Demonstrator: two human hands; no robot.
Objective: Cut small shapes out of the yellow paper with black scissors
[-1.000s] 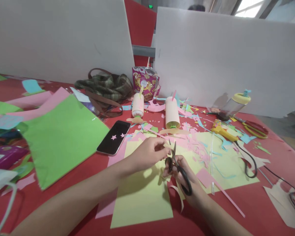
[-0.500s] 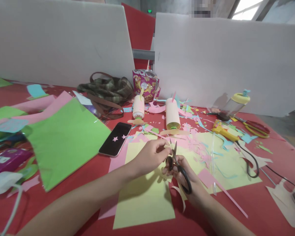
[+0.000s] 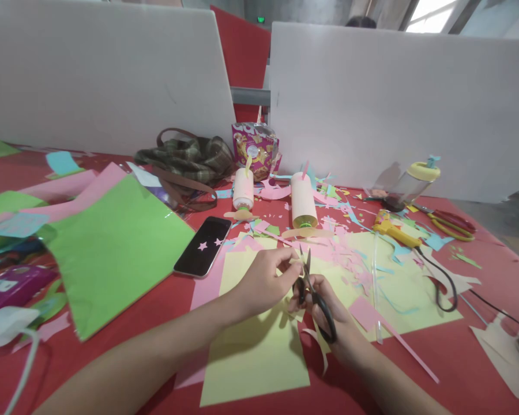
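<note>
Black-handled scissors (image 3: 326,314) are in my right hand (image 3: 328,302), with fingers through the loops and the blades pointing up and slightly parted. Beside the blades, my left hand (image 3: 270,276) is closed in a pinch. A small pale piece seems to be between its fingertips, too small to make out. Under both hands lies a sheet of yellow paper (image 3: 251,357), with pink paper (image 3: 194,351) below its left side. A curled pale paper strip (image 3: 319,350) hangs under the scissors.
A phone (image 3: 203,248) bearing pink paper stars lies left, near green paper (image 3: 116,253). Behind stand two paper-wrapped rolls (image 3: 303,202) (image 3: 243,190). A yellow glue gun (image 3: 395,231) with its cord, red-and-yellow scissors (image 3: 452,223) and a clear jar (image 3: 410,184) are right. Paper scraps are scattered about.
Hardly anything differs. Both hands keep the same pose, with the scissor blades parted a little as before; the view has shifted slightly.
</note>
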